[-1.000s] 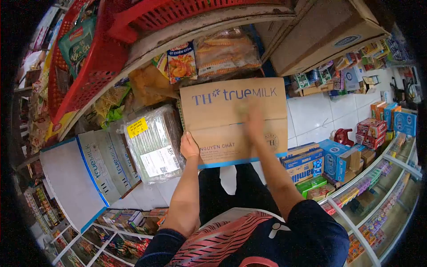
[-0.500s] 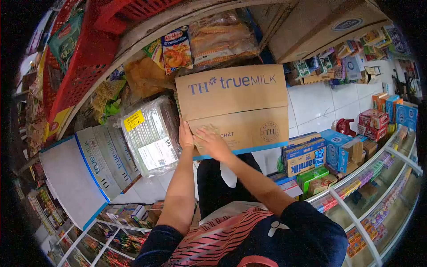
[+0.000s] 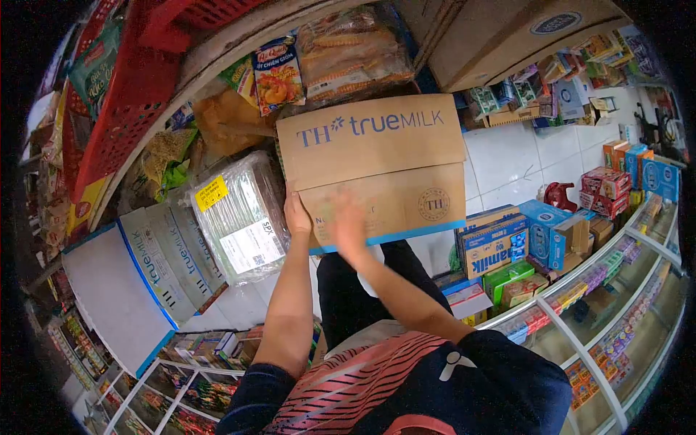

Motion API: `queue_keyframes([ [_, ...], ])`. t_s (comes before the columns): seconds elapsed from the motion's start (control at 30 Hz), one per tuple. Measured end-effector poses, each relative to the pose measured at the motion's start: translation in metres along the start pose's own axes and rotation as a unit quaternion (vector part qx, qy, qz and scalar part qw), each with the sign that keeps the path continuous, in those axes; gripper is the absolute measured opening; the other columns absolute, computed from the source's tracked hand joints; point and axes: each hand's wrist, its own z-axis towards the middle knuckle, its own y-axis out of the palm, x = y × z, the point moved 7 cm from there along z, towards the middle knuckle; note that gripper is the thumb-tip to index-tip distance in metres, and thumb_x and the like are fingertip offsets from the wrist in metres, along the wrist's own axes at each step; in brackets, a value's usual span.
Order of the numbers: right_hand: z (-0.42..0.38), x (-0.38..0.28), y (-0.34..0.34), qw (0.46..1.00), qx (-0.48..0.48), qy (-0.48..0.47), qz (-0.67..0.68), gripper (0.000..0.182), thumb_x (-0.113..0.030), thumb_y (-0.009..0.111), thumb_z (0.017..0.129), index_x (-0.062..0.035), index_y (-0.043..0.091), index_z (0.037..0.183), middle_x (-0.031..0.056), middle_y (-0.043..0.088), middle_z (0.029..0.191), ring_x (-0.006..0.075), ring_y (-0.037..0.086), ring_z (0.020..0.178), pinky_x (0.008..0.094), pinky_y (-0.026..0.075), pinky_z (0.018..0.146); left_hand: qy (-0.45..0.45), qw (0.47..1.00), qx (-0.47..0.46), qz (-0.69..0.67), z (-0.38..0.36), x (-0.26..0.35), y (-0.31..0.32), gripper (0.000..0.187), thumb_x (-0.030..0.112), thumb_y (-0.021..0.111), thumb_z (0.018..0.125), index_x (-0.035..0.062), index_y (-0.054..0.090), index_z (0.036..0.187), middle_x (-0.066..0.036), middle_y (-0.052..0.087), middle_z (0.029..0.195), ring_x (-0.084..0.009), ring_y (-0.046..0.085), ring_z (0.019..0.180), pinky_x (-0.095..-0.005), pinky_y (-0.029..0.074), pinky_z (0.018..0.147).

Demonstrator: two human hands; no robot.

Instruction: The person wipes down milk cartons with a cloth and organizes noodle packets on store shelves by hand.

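Note:
A brown cardboard box (image 3: 371,174) printed "TH true MILK" stands in front of me, with a blue strip along its lower edge. My left hand (image 3: 298,213) lies against the box's left edge, its fingers stretched out along the side. Over the lower left of the front panel is my right hand (image 3: 346,223), smeared by motion and partly covering the print there. Just left of the box rests a plastic-wrapped parcel (image 3: 243,217) with a yellow label and a white shipping label.
Flattened milk cartons (image 3: 170,257) lean at the left. Above are a red plastic basket (image 3: 134,123), a seasoning packet (image 3: 278,74) and bagged snacks (image 3: 355,54). To the right, blue milk cartons (image 3: 542,230) stand on white tiles beside a glass display case (image 3: 580,341).
My right hand has slid slightly and lifted into a blur, uncovering some print on the panel. The left hand stays at the box's edge. The whole view has shifted a little.

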Motion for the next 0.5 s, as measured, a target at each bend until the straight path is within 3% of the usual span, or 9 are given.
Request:
queue_keyframes([
  [0.03, -0.006, -0.021, 0.009, 0.998, -0.035, -0.057, -0.011, 0.045, -0.012, 0.052, 0.075, -0.0054, 0.047, 0.119, 0.0186, 0.038, 0.129, 0.0319, 0.035, 0.120, 0.0468, 0.026, 0.099, 0.062, 0.997, 0.004, 0.051, 0.001, 0.005, 0.002, 0.050, 0.034, 0.028, 0.092, 0.0004, 0.037, 0.128, -0.017, 0.035, 0.134, -0.0293, 0.032, 0.124, -0.0325, 0.024, 0.101],
  [0.07, -0.017, -0.020, 0.004, 0.998, -0.034, -0.053, -0.011, 0.045, -0.012, 0.052, 0.075, -0.0054, 0.047, 0.119, 0.0186, 0.038, 0.129, 0.0319, 0.035, 0.120, 0.0468, 0.026, 0.099, 0.063, 0.997, 0.000, 0.052, 0.001, 0.001, 0.005, 0.050, 0.034, 0.028, 0.092, 0.0004, 0.037, 0.128, -0.017, 0.035, 0.134, -0.0293, 0.032, 0.124, -0.0325, 0.024, 0.101],
  [0.13, -0.035, -0.030, -0.017, 0.983, -0.013, -0.184, 0.016, 0.037, -0.011, 0.050, 0.076, -0.0056, 0.052, 0.112, 0.0162, 0.046, 0.121, 0.0302, 0.041, 0.114, 0.0468, 0.029, 0.097, -0.024, 0.996, 0.018, -0.082, 0.001, 0.004, 0.000, 0.051, 0.034, 0.028, 0.092, -0.0006, 0.034, 0.129, -0.018, 0.035, 0.133, -0.0300, 0.033, 0.123, -0.0329, 0.025, 0.100],
  [0.17, -0.036, -0.008, -0.017, 0.983, -0.028, -0.180, -0.014, 0.036, -0.011, 0.052, 0.072, -0.0051, 0.055, 0.107, 0.0161, 0.046, 0.121, 0.0322, 0.044, 0.110, 0.0460, 0.033, 0.094, -0.025, 0.996, 0.014, -0.081, -0.001, 0.009, -0.001, 0.051, 0.034, 0.028, 0.092, -0.0006, 0.034, 0.129, -0.018, 0.035, 0.133, -0.0300, 0.033, 0.123, -0.0329, 0.025, 0.100],
  [0.23, -0.033, 0.060, -0.037, 0.966, -0.256, 0.027, -0.007, 0.051, -0.008, 0.055, 0.069, -0.0033, 0.045, 0.118, 0.0229, 0.039, 0.126, 0.0356, 0.035, 0.119, 0.0441, 0.028, 0.098, -0.032, 0.998, 0.017, -0.043, -0.003, 0.013, -0.002, 0.053, 0.035, 0.028, 0.091, -0.0020, 0.032, 0.130, -0.019, 0.035, 0.133, -0.0307, 0.033, 0.123, -0.0329, 0.025, 0.100],
  [0.27, -0.033, 0.103, -0.056, 0.979, -0.155, 0.109, -0.081, 0.054, -0.006, 0.056, 0.067, -0.0008, 0.043, 0.119, 0.0233, 0.040, 0.124, 0.0366, 0.034, 0.119, 0.0438, 0.026, 0.100, -0.033, 0.998, 0.016, -0.045, -0.004, 0.021, -0.004, 0.053, 0.035, 0.028, 0.091, -0.0020, 0.032, 0.130, -0.019, 0.035, 0.133, -0.0307, 0.033, 0.123, -0.0329, 0.025, 0.100],
  [0.3, -0.042, 0.128, -0.098, 0.998, 0.048, 0.024, -0.043, 0.055, -0.003, 0.057, 0.066, 0.0016, 0.042, 0.119, 0.0243, 0.040, 0.124, 0.0397, 0.034, 0.118, 0.0449, 0.024, 0.101, -0.029, 0.999, 0.025, -0.034, -0.007, 0.033, -0.008, 0.054, 0.035, 0.028, 0.091, -0.0023, 0.032, 0.130, -0.019, 0.035, 0.133, -0.0311, 0.033, 0.123, -0.0331, 0.025, 0.100],
  [0.37, -0.046, 0.179, -0.142, 0.973, 0.186, 0.127, -0.053, 0.056, -0.003, 0.058, 0.067, 0.0036, 0.040, 0.120, 0.0254, 0.036, 0.127, 0.0418, 0.031, 0.119, 0.0474, 0.021, 0.102, -0.030, 0.999, 0.034, -0.026, -0.010, 0.036, -0.007, 0.054, 0.035, 0.028, 0.091, -0.0026, 0.032, 0.129, -0.019, 0.035, 0.132, -0.0315, 0.033, 0.122, -0.0333, 0.025, 0.100],
  [0.5, -0.043, 0.155, -0.121, 0.944, 0.264, 0.186, -0.064, 0.052, -0.005, 0.058, 0.069, 0.0040, 0.042, 0.118, 0.0261, 0.036, 0.127, 0.0424, 0.031, 0.119, 0.0486, 0.020, 0.102, -0.030, 0.998, 0.033, -0.034, -0.009, 0.045, -0.010, 0.053, 0.034, 0.029, 0.090, -0.0031, 0.033, 0.129, -0.020, 0.036, 0.132, -0.0318, 0.034, 0.122, -0.0334, 0.026, 0.100],
])
